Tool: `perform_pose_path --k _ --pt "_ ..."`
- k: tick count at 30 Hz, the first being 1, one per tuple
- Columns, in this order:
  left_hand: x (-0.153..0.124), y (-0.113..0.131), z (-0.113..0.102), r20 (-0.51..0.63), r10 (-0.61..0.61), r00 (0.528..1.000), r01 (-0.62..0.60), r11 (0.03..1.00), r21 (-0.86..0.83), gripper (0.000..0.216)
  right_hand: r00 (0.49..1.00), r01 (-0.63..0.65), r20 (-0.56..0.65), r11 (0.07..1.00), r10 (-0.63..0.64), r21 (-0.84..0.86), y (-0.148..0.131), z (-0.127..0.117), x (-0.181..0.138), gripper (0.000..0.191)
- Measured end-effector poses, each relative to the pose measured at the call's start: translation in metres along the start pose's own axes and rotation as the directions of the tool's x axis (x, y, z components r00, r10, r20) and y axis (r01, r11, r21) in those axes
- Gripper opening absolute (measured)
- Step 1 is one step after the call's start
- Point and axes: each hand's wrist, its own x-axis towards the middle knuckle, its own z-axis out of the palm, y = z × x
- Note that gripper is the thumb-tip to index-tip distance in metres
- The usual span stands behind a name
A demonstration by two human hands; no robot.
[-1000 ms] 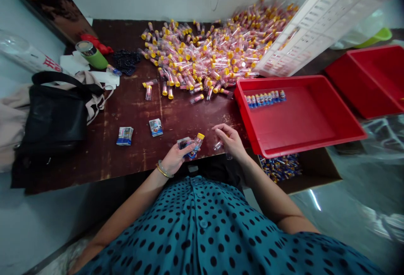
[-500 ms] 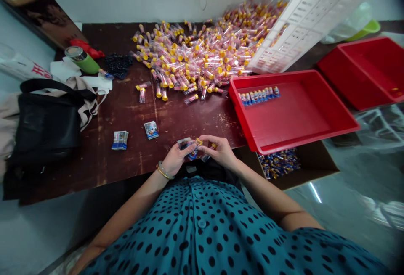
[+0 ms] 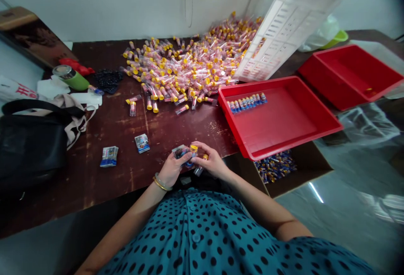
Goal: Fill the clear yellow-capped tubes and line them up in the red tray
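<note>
My left hand is closed at the table's front edge, its thumb pressing on a small stack of printed blue labels. Between both hands stands a transparent tube with a yellow cap, which the fingers of my right hand grip near the cap. A second yellow-capped tube is tucked in the right hand, pointing down. Fingers partly hide the lower part of the first tube. Two more label stacks, one nearer and one farther left, lie on the table.
A big heap of yellow-capped tubes covers the table's back. At right, a red tray holds a row of blue-wrapped tubes. Below it is a cardboard box of blue pieces. A white basket and black bag flank the heap.
The camera view has shifted, so the table scene sits further left and lower. The yellow-capped tube between my hands now stands more upright and shows more plainly. Both hands keep their hold.
</note>
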Motion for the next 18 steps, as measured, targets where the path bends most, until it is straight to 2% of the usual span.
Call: perform_pose_path --k 3,7,9,10,12,14,15,16,18 --pt "0.003 -0.002 0.005 -0.009 -0.042 0.999 0.042 0.999 -0.019 0.043 1.000 -0.022 0.008 0.999 0.022 0.038 0.002 0.001 -0.002 0.054" --pt "0.004 -0.004 0.011 -0.029 -0.080 0.996 0.081 0.997 0.015 0.045 0.996 -0.043 -0.067 0.992 0.052 0.121 -0.004 0.001 -0.007 0.037" --pt "0.005 -0.005 0.014 -0.032 -0.103 0.994 0.104 0.994 0.029 0.042 0.995 -0.053 -0.072 0.989 0.064 0.138 -0.012 -0.013 -0.004 0.033" --pt "0.005 -0.005 0.016 -0.024 -0.120 0.993 0.120 0.992 0.044 0.040 0.994 -0.055 -0.084 0.991 0.065 0.122 -0.018 -0.028 0.000 0.031" --pt "0.007 -0.005 0.016 0.040 -0.146 0.988 0.142 0.986 0.083 0.033 0.984 -0.057 -0.165 0.998 0.058 0.011 -0.036 -0.075 0.015 0.032" --pt "0.010 -0.005 0.013 0.044 -0.152 0.987 0.146 0.983 0.109 0.034 0.942 -0.116 -0.335 0.968 0.036 -0.222 -0.060 -0.139 0.036 0.033" --pt "0.011 -0.005 0.011 0.037 -0.157 0.987 0.151 0.982 0.117 0.035 0.892 -0.210 -0.452 0.905 0.023 -0.369 -0.074 -0.175 0.047 0.033" --pt "0.012 -0.004 0.009 0.028 -0.162 0.986 0.158 0.980 0.121 0.036 0.817 -0.353 -0.577 0.804 0.015 -0.478 -0.086 -0.209 0.057 0.031" --pt "0.012 -0.003 0.003 0.013 -0.172 0.985 0.169 0.979 0.113 0.038 0.722 -0.464 -0.691 0.731 -0.016 -0.501 -0.102 -0.271 0.073 0.030"
